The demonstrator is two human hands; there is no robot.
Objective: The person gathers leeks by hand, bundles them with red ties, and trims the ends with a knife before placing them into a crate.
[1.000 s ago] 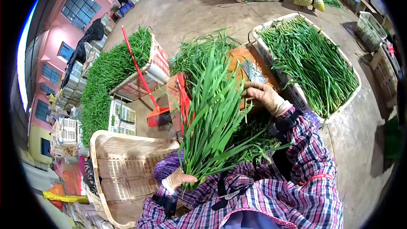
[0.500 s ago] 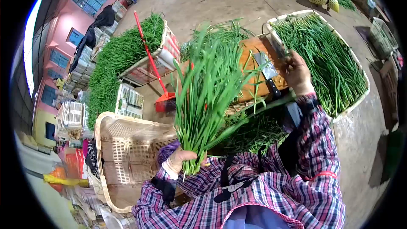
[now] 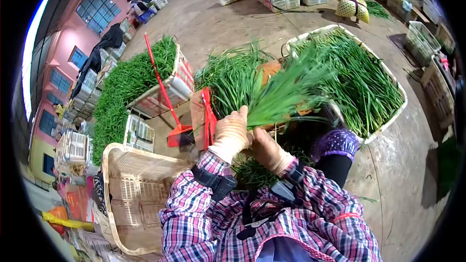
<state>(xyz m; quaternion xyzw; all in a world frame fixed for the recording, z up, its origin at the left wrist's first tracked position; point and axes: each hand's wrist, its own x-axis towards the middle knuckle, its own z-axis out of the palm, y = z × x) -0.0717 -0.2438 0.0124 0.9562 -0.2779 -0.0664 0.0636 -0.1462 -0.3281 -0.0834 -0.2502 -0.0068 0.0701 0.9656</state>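
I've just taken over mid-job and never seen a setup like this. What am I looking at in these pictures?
There is no machine here: these are a person's own two hands. The camera sits on the person's head and looks forward and down, so the plaid sleeves at the bottom are the wearer's.

The left hand is closed around the base of a leafy green bunch, whose tips fan out blurred. The right hand is beside it; its grip is hidden.

Beyond the hands, an orange board shows partly behind the leaves. A large crate of greens stands to the right. On the left are a pale crate and a red dustpan on the floor.
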